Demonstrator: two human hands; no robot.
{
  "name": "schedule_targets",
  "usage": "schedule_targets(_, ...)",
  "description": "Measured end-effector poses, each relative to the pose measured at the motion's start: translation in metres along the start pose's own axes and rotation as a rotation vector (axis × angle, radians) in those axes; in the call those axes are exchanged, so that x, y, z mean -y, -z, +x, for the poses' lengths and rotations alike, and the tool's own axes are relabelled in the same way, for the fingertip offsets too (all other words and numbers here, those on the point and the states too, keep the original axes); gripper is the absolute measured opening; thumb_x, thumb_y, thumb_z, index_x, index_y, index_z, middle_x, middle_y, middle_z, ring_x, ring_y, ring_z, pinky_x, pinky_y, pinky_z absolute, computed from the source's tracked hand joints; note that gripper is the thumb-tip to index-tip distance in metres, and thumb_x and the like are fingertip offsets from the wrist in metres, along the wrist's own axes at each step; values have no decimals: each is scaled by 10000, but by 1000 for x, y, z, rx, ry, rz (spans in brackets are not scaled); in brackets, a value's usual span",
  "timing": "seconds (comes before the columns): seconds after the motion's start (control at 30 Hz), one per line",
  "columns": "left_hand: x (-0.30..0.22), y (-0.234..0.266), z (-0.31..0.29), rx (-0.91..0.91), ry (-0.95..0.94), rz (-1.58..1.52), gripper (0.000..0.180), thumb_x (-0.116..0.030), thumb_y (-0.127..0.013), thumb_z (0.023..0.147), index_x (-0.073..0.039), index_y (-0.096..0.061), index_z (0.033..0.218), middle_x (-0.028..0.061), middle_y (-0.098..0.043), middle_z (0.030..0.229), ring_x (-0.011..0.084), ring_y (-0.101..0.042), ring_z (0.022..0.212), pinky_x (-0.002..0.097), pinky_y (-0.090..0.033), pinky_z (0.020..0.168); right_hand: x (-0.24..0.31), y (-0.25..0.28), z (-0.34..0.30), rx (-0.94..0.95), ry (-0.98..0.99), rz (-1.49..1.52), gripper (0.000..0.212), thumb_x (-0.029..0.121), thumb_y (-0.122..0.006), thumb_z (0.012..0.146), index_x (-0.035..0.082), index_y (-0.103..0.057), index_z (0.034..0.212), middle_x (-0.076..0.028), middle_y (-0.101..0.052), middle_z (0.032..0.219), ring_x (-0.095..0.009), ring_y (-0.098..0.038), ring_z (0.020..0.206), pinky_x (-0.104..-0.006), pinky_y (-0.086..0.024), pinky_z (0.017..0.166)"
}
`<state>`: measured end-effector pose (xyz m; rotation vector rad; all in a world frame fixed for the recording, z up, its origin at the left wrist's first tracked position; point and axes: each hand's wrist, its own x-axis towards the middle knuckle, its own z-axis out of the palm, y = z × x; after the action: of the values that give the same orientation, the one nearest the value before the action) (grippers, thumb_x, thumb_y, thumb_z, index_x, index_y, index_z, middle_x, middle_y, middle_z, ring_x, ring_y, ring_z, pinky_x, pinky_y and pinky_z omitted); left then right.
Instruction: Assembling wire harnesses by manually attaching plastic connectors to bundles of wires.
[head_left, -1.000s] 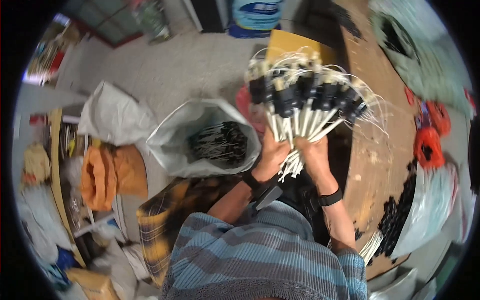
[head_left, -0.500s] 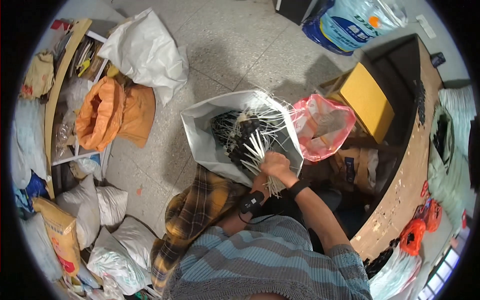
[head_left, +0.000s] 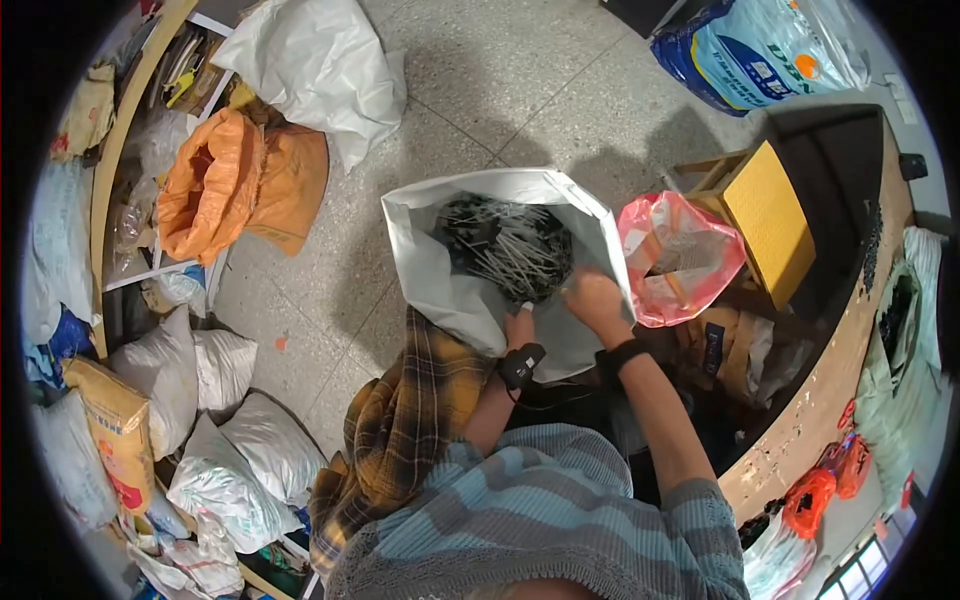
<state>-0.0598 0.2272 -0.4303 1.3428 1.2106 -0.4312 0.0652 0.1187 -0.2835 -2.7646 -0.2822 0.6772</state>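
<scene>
A heap of pale stems with black parts (head_left: 512, 262) is held inside an open white sack (head_left: 410, 240), just ahead of the left hand and ahead and to the left of the right hand. The left hand (head_left: 518, 328) is placed at the near ends of the stems; whether a stem is pinched there or merely touched cannot be told. The right hand (head_left: 597, 300) is held inside the sack, near its right wall, with the fingers loosely curled; no bundle is seen in it, but its exact closure is blurred. The two hands are set apart, and no shared grip is shown. The step in hand is judged to be the laying down or settling of stems in the sack. For the next move, the fingers would need to be freed from the stem ends and lifted clear of the rim without stems being dragged along. To the left of the left hand, a plaid cloth (head_left: 425, 390) is seen; beyond the right hand, a pink bag (head_left: 632, 235) is placed just beside the sack, with a yellow stool (head_left: 770, 215) farther out
</scene>
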Motion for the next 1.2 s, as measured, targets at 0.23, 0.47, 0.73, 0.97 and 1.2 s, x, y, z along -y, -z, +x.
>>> schedule_targets(0.23, -49, -6, -41, 80, 18, -341, 533, -167, -571, 835, -12, -433, 1326, 158, -610, 1032, 257, -589, 886, 345, -470, 765, -25, 6, -67, -33, 165, 66, 319, 259, -688, 736, 67, -628, 983, -180, -636, 885, -353, -638, 790, -428, -516, 689)
schedule_targets(0.47, -83, -42, -98, 401, -618, -156, 350, 66, -475, 825, -32, -577, 1146, 30, -615, 915, 128, -590, 776, 241, -472, 652, -29, 54, -153, -190, 142, 449, 407, 139, -693, 703, 46, -606, 1089, -186, -653, 927, -355, -639, 855, -419, -508, 732)
schedule_targets(0.73, -147, -93, -269, 1079, -889, 170, 306, 29, -511, 831, -52, -598, 1113, 48, -631, 955, 113, -589, 914, 262, -459, 796, -48, 89, -308, -386, -349, 1297, 532, -32, -630, 800, -16, -462, 1305, -92, -655, 944, -147, -622, 895, -274, -493, 824)
schedule_targets(0.97, -82, -165, -385, 1690, -1147, 812, 348, 86, -532, 726, -36, -605, 1044, 104, -622, 941, 208, -629, 828, 314, -506, 756, -12, 56, -501, -1025, -785, 1397, 583, 45, -595, 872, 10, -341, 1396, -65, -630, 1047, -123, -574, 978, -263, -446, 864)
schedule_targets(1.2, 16, -160, -481, 2731, -1596, 1094, 493, -21, -580, 708, -61, -569, 1199, 146, -542, 1229, 354, -480, 1160, 438, -375, 983, 121, 18, -586, -1721, -1702, 1356, 524, 27, -549, 857, 16, -418, 1364, -35, -647, 952, -77, -549, 852, -221, -419, 757)
